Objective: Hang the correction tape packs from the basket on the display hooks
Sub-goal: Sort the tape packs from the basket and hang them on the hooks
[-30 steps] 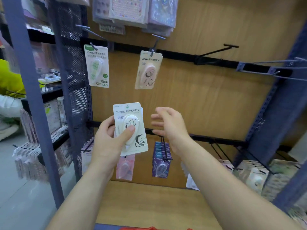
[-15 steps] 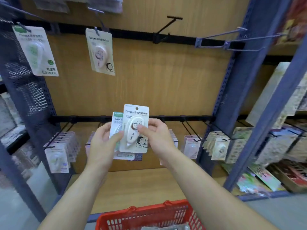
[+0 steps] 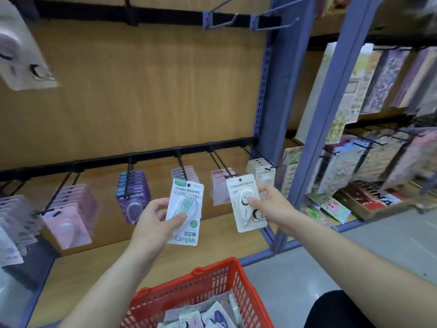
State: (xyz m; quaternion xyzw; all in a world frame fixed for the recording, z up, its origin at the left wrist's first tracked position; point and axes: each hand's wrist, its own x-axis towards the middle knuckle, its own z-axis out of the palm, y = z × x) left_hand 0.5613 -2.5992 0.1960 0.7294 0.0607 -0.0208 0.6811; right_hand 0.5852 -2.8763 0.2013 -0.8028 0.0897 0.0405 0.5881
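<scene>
Since half a second ago the two packs have come apart: then they overlapped between both hands, now each hand carries one. The left hand (image 3: 153, 223) grips the green-printed correction tape pack (image 3: 185, 211), thumb pressed across the blister and fingers behind the card, seemingly parked there to leave the other hand free. The right hand (image 3: 272, 207) pinches the cream cartoon pack (image 3: 247, 202) by its right edge, holding it upright with the punched hole on top, near the black wire hooks (image 3: 223, 166) on the right of the lower rail. A stack of cream packs (image 3: 261, 171) hangs just beyond it; the blur makes it hard to tell whether that is the matching design.

Both held packs are stiff, glossy cards with rounded corners and a clear moulded blister over an oval dispenser. The hooks are thin, straight prongs from a black rail on a wood-grain panel. Nearest, the red plastic lattice basket (image 3: 212, 280) holds more loose packs (image 3: 201, 316).
</scene>
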